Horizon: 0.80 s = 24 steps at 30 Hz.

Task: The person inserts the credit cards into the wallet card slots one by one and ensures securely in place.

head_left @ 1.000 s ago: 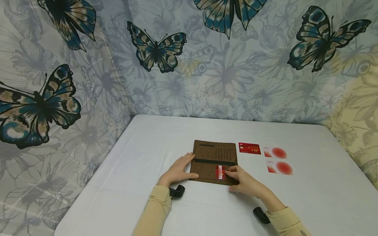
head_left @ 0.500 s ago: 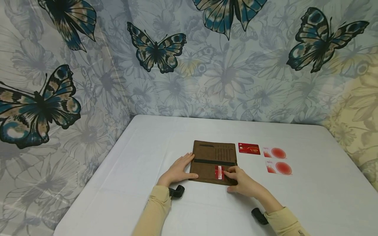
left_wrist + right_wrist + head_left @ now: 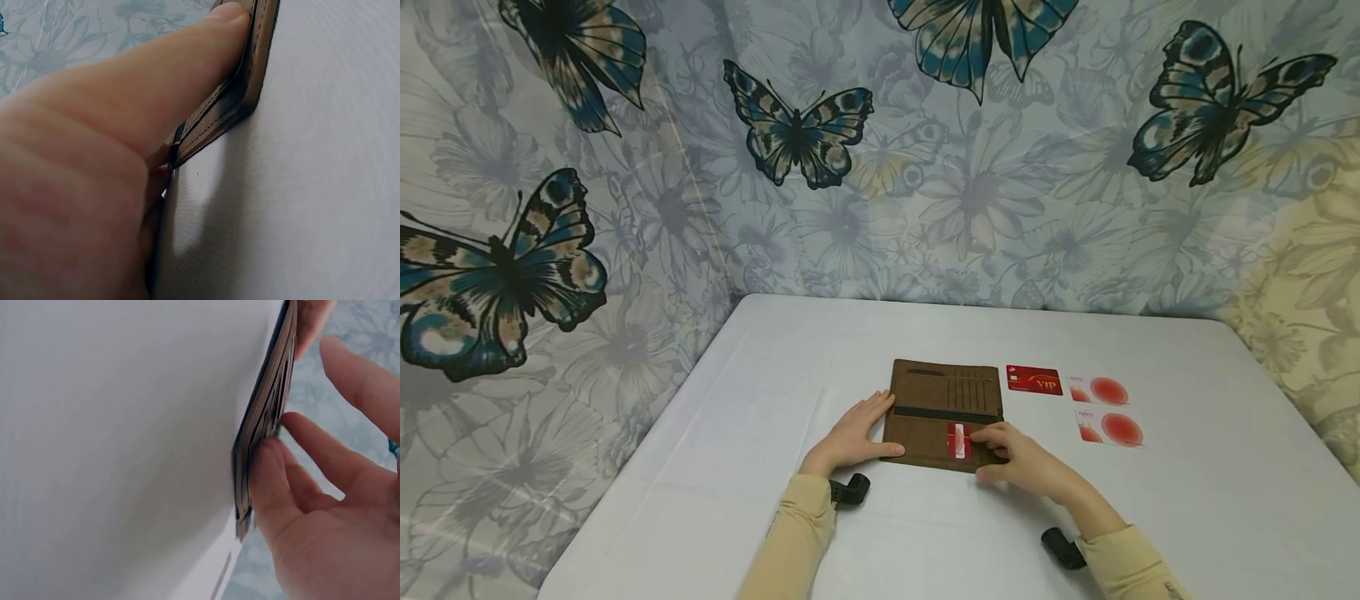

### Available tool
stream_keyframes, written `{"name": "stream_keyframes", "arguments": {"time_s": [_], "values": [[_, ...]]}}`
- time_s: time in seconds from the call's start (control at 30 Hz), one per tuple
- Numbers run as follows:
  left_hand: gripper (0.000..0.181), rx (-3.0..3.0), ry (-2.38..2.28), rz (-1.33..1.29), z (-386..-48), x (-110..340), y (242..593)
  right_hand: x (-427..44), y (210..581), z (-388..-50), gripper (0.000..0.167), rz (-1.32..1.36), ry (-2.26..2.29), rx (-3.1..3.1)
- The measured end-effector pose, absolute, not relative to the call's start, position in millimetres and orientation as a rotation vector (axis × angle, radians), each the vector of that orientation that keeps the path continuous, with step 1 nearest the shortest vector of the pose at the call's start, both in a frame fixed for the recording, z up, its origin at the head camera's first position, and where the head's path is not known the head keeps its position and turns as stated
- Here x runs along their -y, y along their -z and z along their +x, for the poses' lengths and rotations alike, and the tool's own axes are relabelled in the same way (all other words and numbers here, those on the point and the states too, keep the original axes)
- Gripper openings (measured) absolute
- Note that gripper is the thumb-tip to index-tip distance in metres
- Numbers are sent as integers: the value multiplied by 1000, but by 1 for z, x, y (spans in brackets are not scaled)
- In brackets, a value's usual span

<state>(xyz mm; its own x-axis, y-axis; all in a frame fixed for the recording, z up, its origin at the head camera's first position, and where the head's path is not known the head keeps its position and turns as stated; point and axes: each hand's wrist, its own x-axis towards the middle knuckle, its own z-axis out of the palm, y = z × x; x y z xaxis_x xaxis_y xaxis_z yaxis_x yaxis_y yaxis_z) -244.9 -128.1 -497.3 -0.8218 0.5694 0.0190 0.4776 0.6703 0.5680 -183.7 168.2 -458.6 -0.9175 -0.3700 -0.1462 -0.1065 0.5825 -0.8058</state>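
A brown wallet lies spread on the white table. A red card with a white stripe shows in its near half. My left hand rests on the wallet's left side, fingers extended, with the thumb lying on its near corner. At the near right corner, my right hand holds the wallet's edge between thumb and curled fingers. Its fingertips lie beside the red card's right side. In the right wrist view the thumb presses the layered edge, and one finger stands raised apart from it.
Right of the wallet lies a red VIP card. Beyond it are two pale cards with red circles, the upper one behind the lower one. A butterfly-patterned cloth hangs behind the table.
My right hand has shifted slightly, with its thumb a little higher against the near edge. My left hand and the loose cards stay where they were.
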Motion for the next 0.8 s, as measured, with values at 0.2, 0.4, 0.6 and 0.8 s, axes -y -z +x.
{"name": "stream_keyframes", "arguments": {"time_s": [0.2,0.4,0.6,0.8], "values": [[89,-2726,-855,849,-245,128,498,-173,457,-186,63,-428,1383,-2433],[88,-2735,-847,853,-246,127,499,-178,456,-188,67,-458,1391,-2395],[88,-2732,-851,857,-245,127,499,-194,453,-191,68,-364,1411,-2410],[89,-2735,-849,858,-246,128,500,-220,450,-192,69,-255,1415,-2518]]}}
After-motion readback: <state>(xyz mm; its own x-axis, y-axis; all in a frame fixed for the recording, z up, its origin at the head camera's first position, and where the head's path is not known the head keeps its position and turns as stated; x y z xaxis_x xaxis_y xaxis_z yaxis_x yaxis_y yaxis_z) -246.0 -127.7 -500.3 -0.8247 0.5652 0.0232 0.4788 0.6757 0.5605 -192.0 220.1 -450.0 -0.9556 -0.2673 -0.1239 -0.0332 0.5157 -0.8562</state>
